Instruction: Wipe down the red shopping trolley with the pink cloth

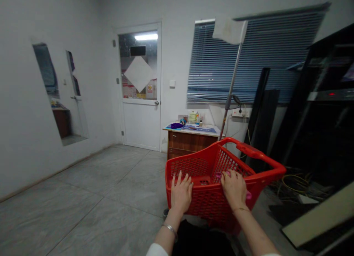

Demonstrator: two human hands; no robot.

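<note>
Left hand (pixel 181 193) spread over red cart's rim (pixel 206 188), right hand (pixel 234 186) curled around pink item (pixel 248 195)

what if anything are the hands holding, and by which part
The right hand seems to hold a pink item by its middle, at the rim of the red cart. The left hand, fingers spread, grips nothing visible.

I have open floor (pixel 105 204) left of the red cart (pixel 206 204), through to the door (pixel 141 125). The cart's open top lets me reach inside; its handle (pixel 251 152) and dark panels (pixel 267 116) behind it obstruct the right side.
</note>
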